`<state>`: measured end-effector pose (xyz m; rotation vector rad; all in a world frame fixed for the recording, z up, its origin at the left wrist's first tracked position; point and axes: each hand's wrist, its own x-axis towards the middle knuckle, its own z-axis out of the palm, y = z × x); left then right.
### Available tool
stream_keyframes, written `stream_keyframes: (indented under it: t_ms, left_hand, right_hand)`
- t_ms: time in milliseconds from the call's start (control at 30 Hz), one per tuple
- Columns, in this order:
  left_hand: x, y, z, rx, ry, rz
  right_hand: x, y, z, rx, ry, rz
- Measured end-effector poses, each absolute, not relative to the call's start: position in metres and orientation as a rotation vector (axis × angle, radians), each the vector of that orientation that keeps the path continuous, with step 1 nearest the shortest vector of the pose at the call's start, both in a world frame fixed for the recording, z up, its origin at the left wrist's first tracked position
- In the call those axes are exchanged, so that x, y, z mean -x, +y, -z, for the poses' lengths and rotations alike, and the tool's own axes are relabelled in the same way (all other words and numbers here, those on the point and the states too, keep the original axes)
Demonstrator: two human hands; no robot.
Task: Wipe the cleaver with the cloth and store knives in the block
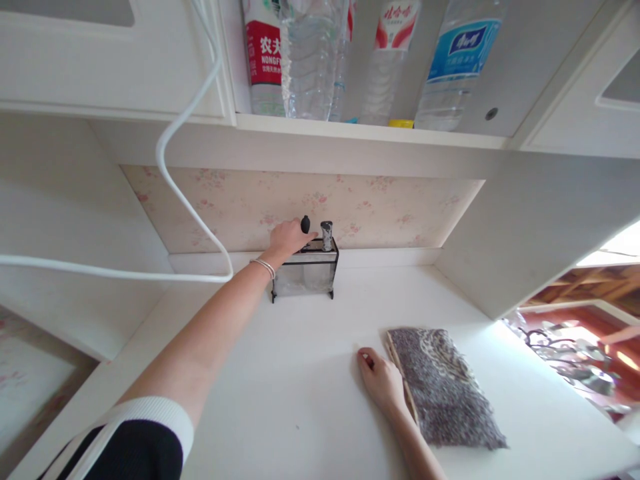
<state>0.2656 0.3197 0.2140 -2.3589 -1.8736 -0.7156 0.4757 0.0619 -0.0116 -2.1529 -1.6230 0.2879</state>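
Observation:
My left hand [287,239] reaches to the back of the white desk [300,373] and is closed on a black-topped item [305,225] that stands in a small clear holder with a black frame [306,273]. A second, grey-topped item [327,235] stands in the same holder just to the right. My right hand [381,381] rests on the desk surface near the front with its fingers curled under, touching the left edge of a folded grey patterned cloth [440,387]. A thin bracelet sits on my left wrist.
A shelf above holds several plastic water bottles [310,60]. A white cable [175,180] loops down across the left side. Floral wallpaper [300,207] backs the desk niche. White cabinet panels close in both sides. A cluttered area shows at far right.

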Motion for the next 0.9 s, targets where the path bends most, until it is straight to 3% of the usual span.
stream_keyframes:
  t_ms: [167,900]
  left_hand:
    - [-0.257,0.3258,-0.2197,2.498,-1.655,0.792]
    - [-0.2589,0.3279,-0.2153,2.491,-1.612,0.83]
  right_hand:
    - [-0.476,0.0626,0.0115,2.142,-1.625,-0.313]
    - [-0.4776,0.0624,0.0138,2.11,-1.61,-0.322]
